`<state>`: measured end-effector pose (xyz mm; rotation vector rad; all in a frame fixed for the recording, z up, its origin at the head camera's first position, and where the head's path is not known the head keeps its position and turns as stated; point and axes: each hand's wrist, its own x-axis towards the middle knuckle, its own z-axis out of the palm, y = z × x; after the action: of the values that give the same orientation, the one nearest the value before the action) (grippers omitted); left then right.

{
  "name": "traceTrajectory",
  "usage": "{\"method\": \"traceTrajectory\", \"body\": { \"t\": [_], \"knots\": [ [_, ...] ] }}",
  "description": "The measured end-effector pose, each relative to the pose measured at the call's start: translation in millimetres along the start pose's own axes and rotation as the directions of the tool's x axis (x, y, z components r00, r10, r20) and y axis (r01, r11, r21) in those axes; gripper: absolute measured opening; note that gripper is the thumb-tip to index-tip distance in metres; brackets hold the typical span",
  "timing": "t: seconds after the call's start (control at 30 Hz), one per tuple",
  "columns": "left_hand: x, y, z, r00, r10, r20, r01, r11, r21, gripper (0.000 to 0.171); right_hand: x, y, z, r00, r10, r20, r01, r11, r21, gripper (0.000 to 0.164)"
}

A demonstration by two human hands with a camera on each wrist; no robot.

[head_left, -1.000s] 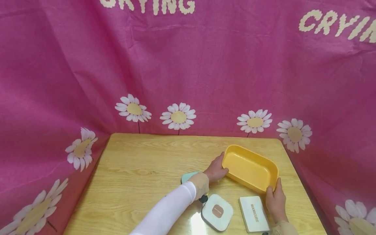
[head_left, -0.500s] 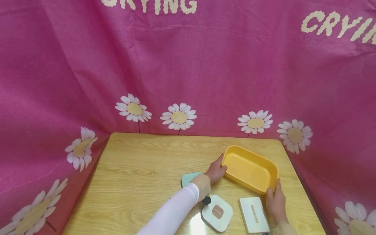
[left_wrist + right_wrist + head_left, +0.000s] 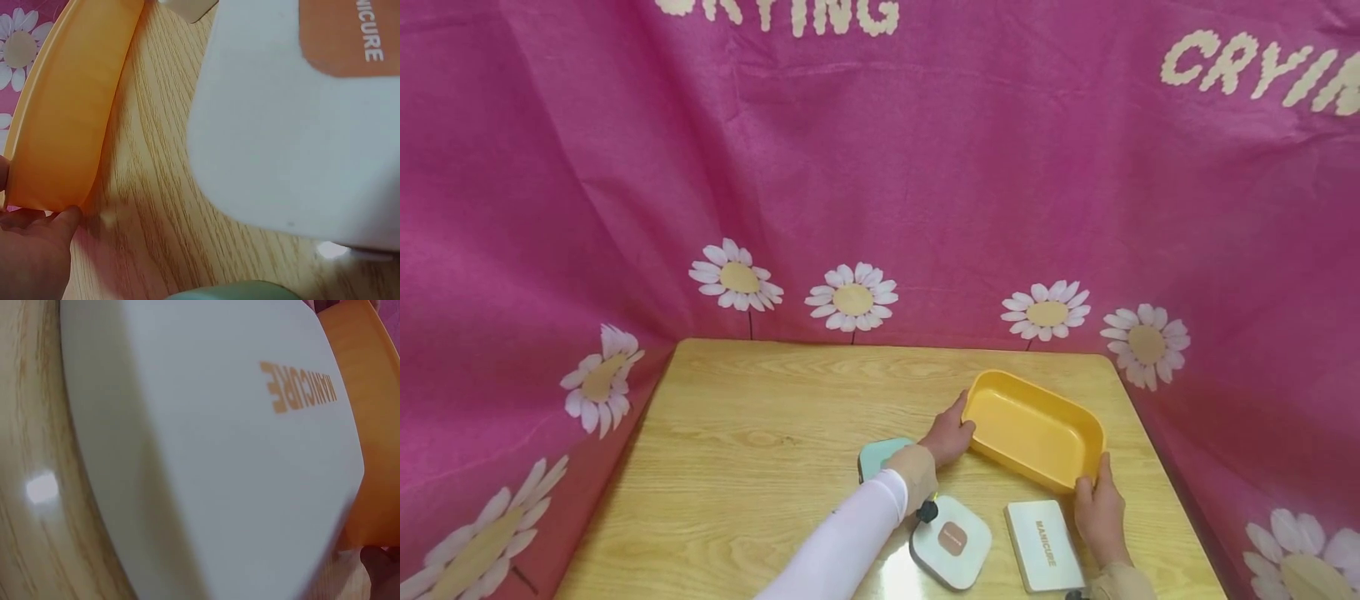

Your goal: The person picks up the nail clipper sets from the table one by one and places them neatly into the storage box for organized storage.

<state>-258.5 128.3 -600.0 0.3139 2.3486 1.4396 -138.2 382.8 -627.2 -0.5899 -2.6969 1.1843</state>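
A yellow rectangular tub (image 3: 1033,429) sits at the right rear of the table, set at a slant, with nothing inside it. My left hand (image 3: 946,435) grips its left end, thumb on the rim; the left wrist view shows the fingers (image 3: 62,226) at the lower corner of the tub wall (image 3: 81,112). The right front corner is held by my right hand (image 3: 1101,515), thumb up at the rim. Nearest that hand lies a white box marked MANICURE (image 3: 1045,546), which fills most of the right wrist view.
A rounded white case (image 3: 951,554) with a brown label lies in front of the left wrist. Partly hidden behind that forearm is a mint-green case (image 3: 880,454). A pink daisy-print cloth (image 3: 925,208) stands round the wooden table (image 3: 760,425).
The left wrist and forearm have shifted slightly to the right. Both hands stay on the tub, which keeps its place on the table.
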Motion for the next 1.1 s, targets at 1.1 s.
{"method": "traceTrajectory", "body": {
  "t": [1.1],
  "knots": [
    [-2.0,-35.3,-43.1,0.994,0.038,-0.103,-0.039,0.999,-0.008,0.067,13.7,-35.8,42.3,0.993,0.007,0.115,-0.036,0.969,0.244,0.070]
  ]
}}
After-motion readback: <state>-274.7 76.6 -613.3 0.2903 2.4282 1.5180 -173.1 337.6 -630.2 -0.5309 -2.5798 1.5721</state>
